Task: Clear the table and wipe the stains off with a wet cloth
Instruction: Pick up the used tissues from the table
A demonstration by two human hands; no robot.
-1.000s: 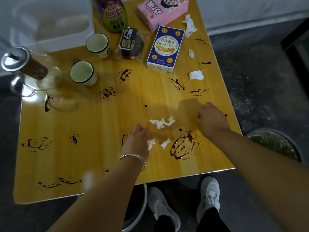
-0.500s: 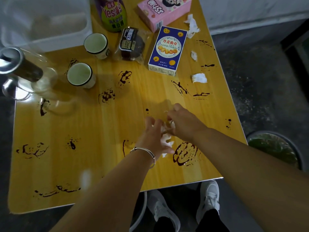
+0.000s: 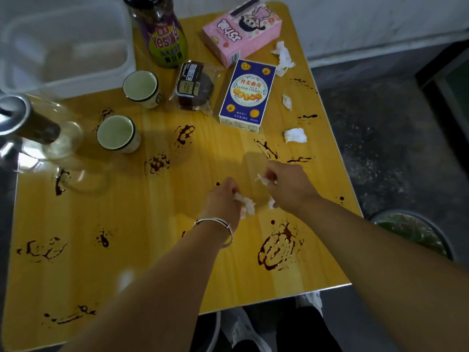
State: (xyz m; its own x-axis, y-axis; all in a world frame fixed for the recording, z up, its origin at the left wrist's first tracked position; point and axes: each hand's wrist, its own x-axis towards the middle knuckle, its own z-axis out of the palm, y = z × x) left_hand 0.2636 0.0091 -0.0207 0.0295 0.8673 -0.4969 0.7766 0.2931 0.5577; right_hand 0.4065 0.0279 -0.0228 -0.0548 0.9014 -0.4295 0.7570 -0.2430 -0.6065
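Curled fingers [image 3: 276,170] of left hand [image 3: 222,202] and right hand [image 3: 290,187] enclose tissue scraps [image 3: 248,206].

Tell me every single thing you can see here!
table: one, yellow wood, centre
stains: many, dark reddish-brown, all over the table
cups: two, white with dark rims, far left
bottle: one, dark with purple-green label, far edge
pink box: one, pink, far right corner
cookie box: one, blue, beside pink box
wrapped cake: one, dark brown, between cups and cookie box
glass pot: one, clear, metal lid, left edge
tub: one, white, at far-left corner
loose tissue scraps: three, white, right side
bin: one, dark, floor at right
left hand: one, silver bracelet on wrist, holds white tissue bits
right hand: one, pinches white tissue bits too
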